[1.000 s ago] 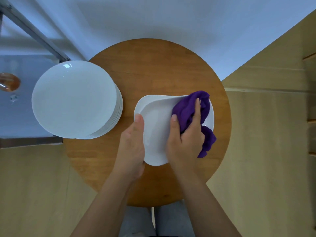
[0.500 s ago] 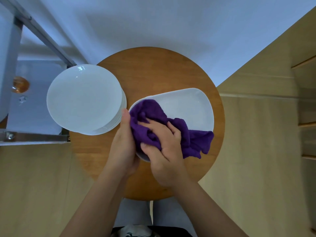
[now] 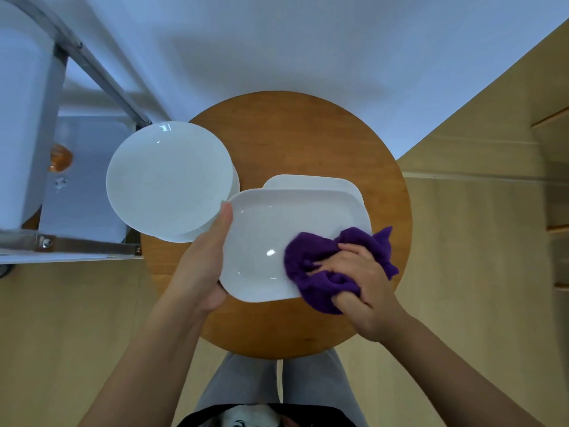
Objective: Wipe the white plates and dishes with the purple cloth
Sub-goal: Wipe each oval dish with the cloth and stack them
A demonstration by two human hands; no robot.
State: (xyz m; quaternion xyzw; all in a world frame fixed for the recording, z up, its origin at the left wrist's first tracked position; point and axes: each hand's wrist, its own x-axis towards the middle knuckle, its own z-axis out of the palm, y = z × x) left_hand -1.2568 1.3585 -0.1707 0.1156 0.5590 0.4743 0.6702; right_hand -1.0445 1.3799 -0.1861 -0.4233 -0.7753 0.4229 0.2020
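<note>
A white rectangular dish (image 3: 268, 229) is held tilted above the round wooden table (image 3: 308, 134). My left hand (image 3: 203, 266) grips the dish's left edge, thumb on the rim. My right hand (image 3: 357, 282) grips the bunched purple cloth (image 3: 311, 272) and presses it on the dish's lower right part. A second white dish (image 3: 311, 181) lies flat on the table behind the held one, mostly hidden by it. A stack of round white plates (image 3: 167, 177) stands at the table's left edge.
A metal-framed rack (image 3: 92, 66) with a white shelf stands left of the table, an amber object (image 3: 60, 157) on it. Wooden flooring runs on both sides and a white wall behind. My legs (image 3: 277, 383) are under the table's near edge.
The cloth and my right hand swept from the dish's left side to its lower right. The dish now sits raised over a second dish. The camera view shifted.
</note>
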